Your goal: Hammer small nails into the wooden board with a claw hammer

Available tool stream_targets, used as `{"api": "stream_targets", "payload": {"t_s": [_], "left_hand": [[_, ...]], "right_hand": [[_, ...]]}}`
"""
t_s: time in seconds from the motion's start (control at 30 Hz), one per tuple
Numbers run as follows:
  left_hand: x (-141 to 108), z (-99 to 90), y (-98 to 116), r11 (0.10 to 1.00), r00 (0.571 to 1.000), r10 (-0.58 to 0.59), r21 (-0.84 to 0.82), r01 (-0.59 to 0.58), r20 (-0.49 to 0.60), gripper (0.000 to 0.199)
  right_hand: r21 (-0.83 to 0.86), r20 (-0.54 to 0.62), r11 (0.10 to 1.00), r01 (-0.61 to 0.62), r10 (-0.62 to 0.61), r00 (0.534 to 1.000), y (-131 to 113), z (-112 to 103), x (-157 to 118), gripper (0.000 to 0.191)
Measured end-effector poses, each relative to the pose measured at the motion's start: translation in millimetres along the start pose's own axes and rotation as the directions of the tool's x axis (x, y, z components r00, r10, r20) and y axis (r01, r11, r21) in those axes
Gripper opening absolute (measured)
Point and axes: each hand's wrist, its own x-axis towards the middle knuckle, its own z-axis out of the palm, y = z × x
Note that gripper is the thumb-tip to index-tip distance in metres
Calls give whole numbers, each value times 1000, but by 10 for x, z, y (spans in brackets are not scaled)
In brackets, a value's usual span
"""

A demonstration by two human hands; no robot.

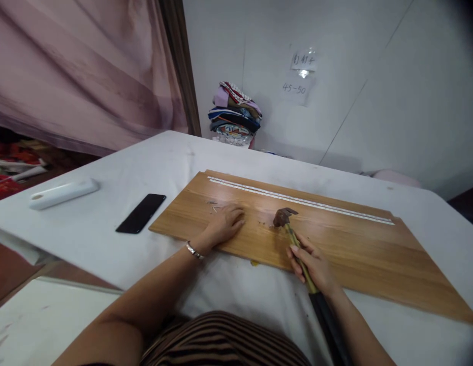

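A claw hammer with a rusty head and black grip is held by my right hand, its fingers closed around the handle. The hammer's head is over the middle of a brown wooden board. Just left of the head, several small nail-like points show on the board. My left hand rests on the board with its fingers laid over the surface and nothing visible in them. Several loose nails lie beside that hand, on its far side.
Two pale strips run along the board's far edge. On the white table lie a black phone and a white handle-shaped object at the left. Folded clothes are stacked by the wall, where paper notes hang.
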Motion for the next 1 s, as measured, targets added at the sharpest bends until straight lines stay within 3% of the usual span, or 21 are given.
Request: {"api": "stream_targets", "payload": {"t_s": [1.0], "left_hand": [[23, 113, -107, 999, 999, 14, -33, -15, -30, 29]], "right_hand": [[6, 27, 1000, 13, -14, 1000, -31, 17, -11, 81]]}}
